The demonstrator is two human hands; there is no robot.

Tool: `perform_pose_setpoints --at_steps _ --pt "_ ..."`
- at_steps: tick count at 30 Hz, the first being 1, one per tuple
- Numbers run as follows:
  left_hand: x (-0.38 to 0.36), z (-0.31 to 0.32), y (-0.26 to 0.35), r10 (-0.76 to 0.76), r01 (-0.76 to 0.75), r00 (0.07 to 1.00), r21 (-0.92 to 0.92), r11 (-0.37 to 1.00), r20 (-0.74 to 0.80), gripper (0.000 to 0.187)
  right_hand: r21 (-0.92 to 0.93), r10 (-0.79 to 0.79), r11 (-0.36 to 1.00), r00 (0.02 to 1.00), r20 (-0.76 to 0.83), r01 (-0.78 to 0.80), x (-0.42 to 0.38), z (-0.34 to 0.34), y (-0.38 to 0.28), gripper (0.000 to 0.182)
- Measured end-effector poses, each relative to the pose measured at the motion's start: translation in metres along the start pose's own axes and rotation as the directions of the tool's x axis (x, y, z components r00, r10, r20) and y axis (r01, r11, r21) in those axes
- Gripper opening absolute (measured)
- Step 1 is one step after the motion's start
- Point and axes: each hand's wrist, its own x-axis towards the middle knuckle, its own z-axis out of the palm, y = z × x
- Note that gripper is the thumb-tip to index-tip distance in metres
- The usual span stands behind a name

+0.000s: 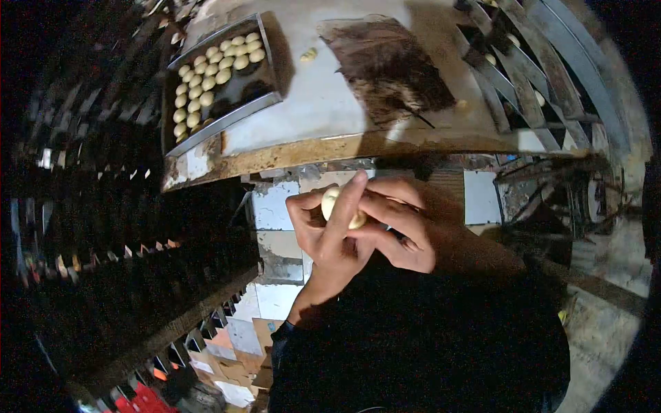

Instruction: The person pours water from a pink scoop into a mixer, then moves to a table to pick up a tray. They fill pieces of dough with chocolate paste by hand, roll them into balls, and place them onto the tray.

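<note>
Hands: both raised together in front of the body, below the near edge of the work table; fingers interlocked around one piece of dough
Left hand (323, 237): cupped beneath and behind the dough ball; index finger stretched up across its front; grasping it
Right hand (396, 224): laid over from the right side; fingers curled against the left hand and pressed to the dough ball; grasping it likewise
Dough ball (332, 204): pale, rounded, mostly hidden by fingers; only its upper left face and a sliver lower right visible; held clear of the table, touching no surface
Sleeve (475, 248): brown, on the right forearm; dark clothing below it fills the lower centre
Work table (323, 103): pale top, worn and stained, rusty along the near edge; lies just beyond the hands
Dark patch (389, 65): brownish-black smear on the table top, right of centre
Loose dough piece (309, 54): single small pale lump on the bare table top, between tray and dark patch
Baking tray (265, 103): dark metal, at the table's left end; set at an angle
Shaped dough balls (210, 72): many, in close rows on the tray's far and left part; near right part of tray bare
Rack (530, 76): metal slats to the right of the table; a few pale pieces visible between slats
Shelving (124, 275): dark, at left; contents too dim to tell
</note>
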Motion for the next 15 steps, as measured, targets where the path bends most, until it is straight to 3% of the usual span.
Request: perform_pose_setpoints --at_steps 2,3,4,5,6,8,10,11,13,15 --pt "0.011 0.02 0.011 -0.078 0.077 0.997 -0.225 0.971 0.006 0.064 -0.058 -0.147 0.989 0.977 -0.157 0.139 -0.009 -0.014 0.021 0.039" --pt "0.011 0.034 0.014 -0.17 0.177 0.984 -0.492 0.853 0.059 0.054 -0.031 -0.123 0.992 0.981 -0.147 0.12 -0.012 -0.026 0.031 0.035" --pt "0.011 0.049 0.018 -0.261 0.259 0.959 -0.712 0.653 0.11 0.05 -0.004 -0.099 0.995 0.986 -0.137 0.1 -0.015 -0.039 0.04 0.032" --pt "0.008 0.055 0.018 -0.271 0.374 0.92 -0.839 0.395 0.283 0.049 0.044 0.014 0.999 0.993 -0.12 -0.008 -0.014 -0.06 0.04 0.03" --pt "0.009 0.065 0.019 -0.231 0.482 0.863 -0.869 0.109 0.45 0.05 0.093 0.109 0.991 0.99 -0.092 -0.101 -0.015 -0.079 0.045 0.028" --pt "0.021 0.105 0.03 -0.086 0.284 0.959 -0.892 0.352 0.272 0.046 0.176 0.297 0.941 0.954 -0.032 -0.287 -0.019 -0.118 0.053 0.024" --pt "0.039 0.144 0.044 0.08 0.067 0.988 -0.848 0.527 0.128 0.054 0.29 0.298 0.921 0.95 -0.089 -0.261 -0.035 -0.14 0.08 0.025" --pt "0.051 0.156 0.048 0.208 -0.009 0.969 -0.819 0.573 0.134 0.039 0.18 0.189 0.969 0.976 -0.112 -0.167 -0.039 -0.161 0.088 0.025" --pt "0.066 0.194 0.085 0.033 0.038 0.997 -0.841 0.539 0.067 0.037 0.103 0.132 0.989 0.957 -0.26 -0.108 -0.044 -0.185 0.09 0.024" --pt "0.083 0.223 0.124 -0.143 0.093 0.99 -0.827 0.555 0.016 0.049 -0.152 -0.154 0.981 0.958 -0.241 0.119 -0.056 -0.213 0.11 0.022"
